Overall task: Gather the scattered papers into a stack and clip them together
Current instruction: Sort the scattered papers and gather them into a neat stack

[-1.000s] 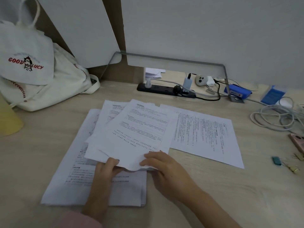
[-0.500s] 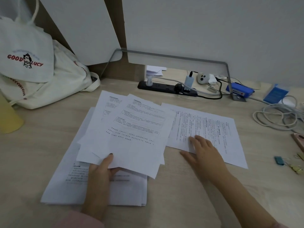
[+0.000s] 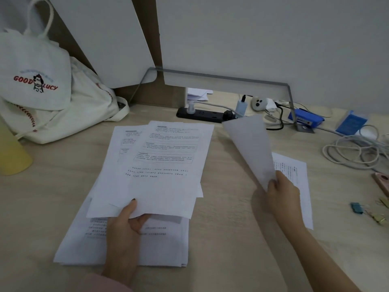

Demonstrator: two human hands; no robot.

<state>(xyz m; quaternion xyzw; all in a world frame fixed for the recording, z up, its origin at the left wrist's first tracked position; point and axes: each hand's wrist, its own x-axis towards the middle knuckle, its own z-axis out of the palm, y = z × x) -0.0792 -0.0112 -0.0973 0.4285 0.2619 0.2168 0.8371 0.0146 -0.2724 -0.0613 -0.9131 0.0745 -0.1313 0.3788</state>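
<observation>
I saw the left hand [image 3: 124, 226] pinching several printed white paper sheets [image 3: 160, 165] mid-desk, thumb on top; the right hand [image 3: 282, 194] pinched one curled white sheet [image 3: 250, 148] toward the desk's right edge.

The only words that can be read stand on the white cloth bag [image 3: 34, 72] at the far left: "GOOD" and "LUCY" in red capitals, set on either side of a small cartoon figure, with a faint arc of blue lettering above them too blurred to make out. The printed sheets [image 3: 166, 157] in the middle of the desk [image 3: 227, 239] carry lines of black text and boxed paragraphs, but none is legible.
</observation>
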